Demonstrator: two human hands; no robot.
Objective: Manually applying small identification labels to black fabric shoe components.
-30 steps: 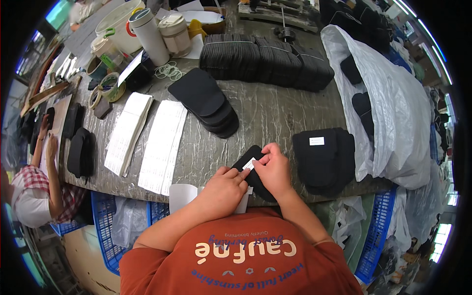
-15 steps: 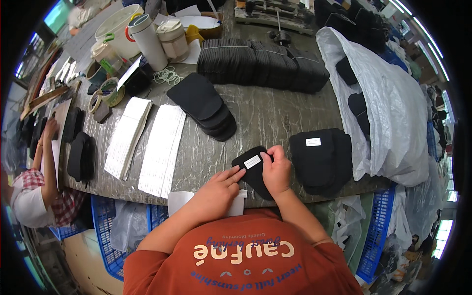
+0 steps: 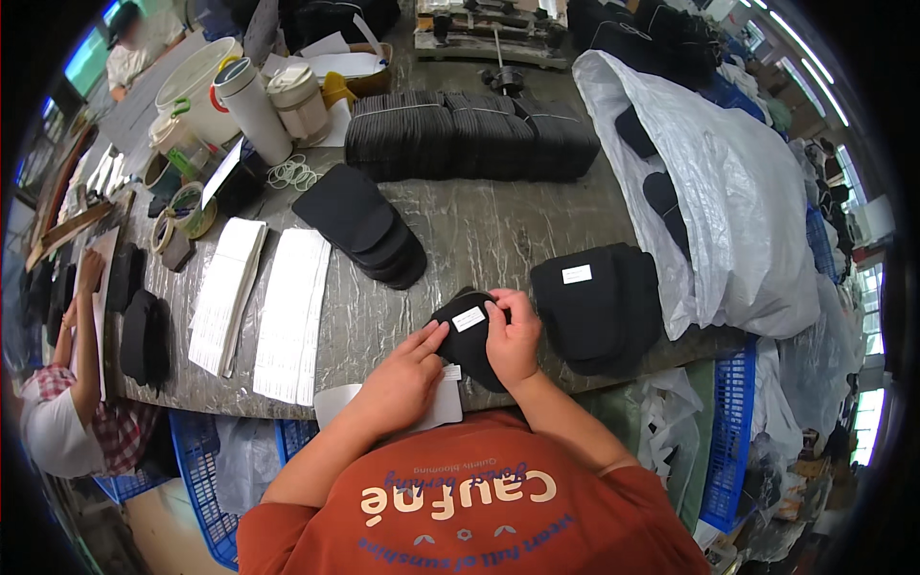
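Note:
In front of me lies a flat black fabric pad (image 3: 476, 359) with a small white label (image 3: 469, 319) near its far end. My left hand (image 3: 402, 380) has its fingers stretched out, their tips at the label's left end. Thumb and fingers of my right hand (image 3: 515, 337) pinch the pad's right edge, beside the label's other end. Just to the right is an overlapping stack of black pads (image 3: 594, 321), the top one with a white label (image 3: 575, 274). Part of a white sheet (image 3: 335, 404) sticks out near my left forearm.
More black pads (image 3: 359, 225) lie ahead, behind them a long tied row of pads (image 3: 470, 139). Two label sheet piles (image 3: 292, 316) lie left, with tape rolls, a white tumbler (image 3: 251, 110) and jars beyond. A white sack (image 3: 738, 201) stands right. At far left a person's arm (image 3: 84, 335) works.
The view has shifted, moving the table's things leftward. The pad's far end now looks raised or bent near my right fingers. My left fingertips stay at the label's left end.

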